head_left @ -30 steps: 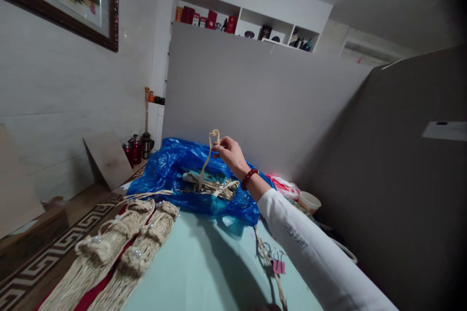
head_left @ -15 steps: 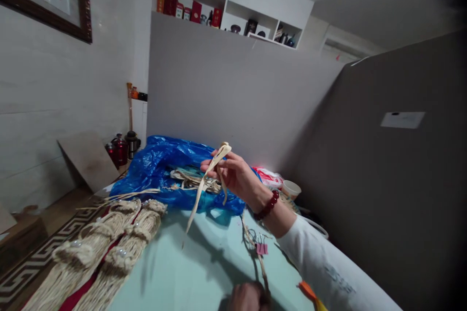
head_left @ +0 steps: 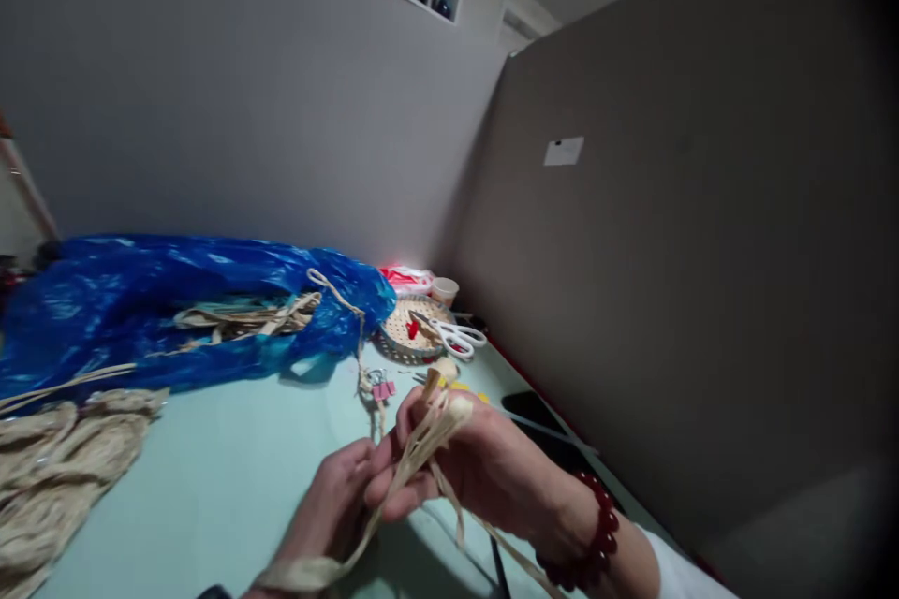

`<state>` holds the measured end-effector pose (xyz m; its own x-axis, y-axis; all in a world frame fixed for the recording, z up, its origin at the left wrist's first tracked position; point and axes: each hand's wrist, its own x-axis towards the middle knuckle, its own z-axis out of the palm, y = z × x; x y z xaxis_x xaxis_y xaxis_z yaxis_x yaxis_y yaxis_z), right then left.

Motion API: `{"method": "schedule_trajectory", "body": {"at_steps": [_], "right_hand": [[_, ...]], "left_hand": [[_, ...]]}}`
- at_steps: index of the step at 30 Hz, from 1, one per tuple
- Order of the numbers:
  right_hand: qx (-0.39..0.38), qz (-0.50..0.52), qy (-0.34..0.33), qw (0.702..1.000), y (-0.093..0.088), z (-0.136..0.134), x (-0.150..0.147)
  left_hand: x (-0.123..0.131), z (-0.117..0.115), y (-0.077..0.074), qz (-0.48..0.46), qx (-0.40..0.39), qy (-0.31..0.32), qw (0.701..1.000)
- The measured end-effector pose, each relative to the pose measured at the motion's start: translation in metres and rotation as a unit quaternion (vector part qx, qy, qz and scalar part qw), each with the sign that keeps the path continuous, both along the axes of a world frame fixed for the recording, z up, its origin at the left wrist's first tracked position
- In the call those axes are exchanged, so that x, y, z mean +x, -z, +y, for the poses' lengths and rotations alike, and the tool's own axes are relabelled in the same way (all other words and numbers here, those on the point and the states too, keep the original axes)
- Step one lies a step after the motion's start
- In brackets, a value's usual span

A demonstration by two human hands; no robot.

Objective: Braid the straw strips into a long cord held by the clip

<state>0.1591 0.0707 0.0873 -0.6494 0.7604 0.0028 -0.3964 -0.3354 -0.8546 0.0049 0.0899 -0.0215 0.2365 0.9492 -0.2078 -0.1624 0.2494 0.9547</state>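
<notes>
My right hand (head_left: 484, 473), with a red bead bracelet (head_left: 594, 533) on its wrist, is closed on a pale straw strip (head_left: 414, 454) low in the middle of the view. My left hand (head_left: 327, 515) meets it from the left and pinches the same strip lower down, where it runs off towards the bottom edge. Both hands hover over the light green table top (head_left: 211, 468). A blue plastic bag (head_left: 175, 309) with more straw strips (head_left: 245, 318) in it lies behind them on the left.
Bundles of woven straw cord (head_left: 56, 459) lie at the left edge. A round woven disc (head_left: 407, 337), white-handled scissors (head_left: 456, 337), a pink binder clip (head_left: 383, 388), a small cup (head_left: 445, 288) and a dark phone (head_left: 540, 412) sit near the grey partitions at back and right.
My right hand has drawn the strip from the bag towards me and downwards. My left hand has come up and taken hold of it. The view has swung right and down.
</notes>
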Motion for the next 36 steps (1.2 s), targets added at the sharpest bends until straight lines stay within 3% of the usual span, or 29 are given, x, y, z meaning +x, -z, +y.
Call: {"method": "schedule_trajectory", "body": {"at_steps": [2,10,17,22,26,31,36], "right_hand": [[-0.024,0.003,0.021,0.999,0.009,-0.014,0.011],[-0.060,-0.039,0.173,0.982,0.045,-0.026,0.038],[-0.094,0.048,0.199,0.974,0.056,-0.026,0.029],[-0.069,0.070,0.196,0.976,0.063,-0.024,0.023],[-0.024,0.039,0.163,0.986,0.062,-0.025,0.030],[0.037,0.001,0.270,0.962,0.053,-0.023,0.062],[0.016,-0.014,0.344,0.939,0.035,-0.023,0.091]], "left_hand": [[-0.001,-0.002,-0.007,0.001,-0.033,0.048,0.998],[0.003,-0.019,-0.031,-0.008,-0.106,0.053,0.993],[0.010,-0.022,-0.026,0.060,-0.084,0.046,0.994],[0.012,-0.024,-0.018,0.086,-0.078,0.034,0.993],[0.013,-0.023,-0.010,0.079,-0.079,0.010,0.994],[0.014,-0.021,-0.012,0.072,-0.102,0.004,0.992],[0.012,-0.024,-0.017,0.084,-0.077,0.007,0.993]]}}
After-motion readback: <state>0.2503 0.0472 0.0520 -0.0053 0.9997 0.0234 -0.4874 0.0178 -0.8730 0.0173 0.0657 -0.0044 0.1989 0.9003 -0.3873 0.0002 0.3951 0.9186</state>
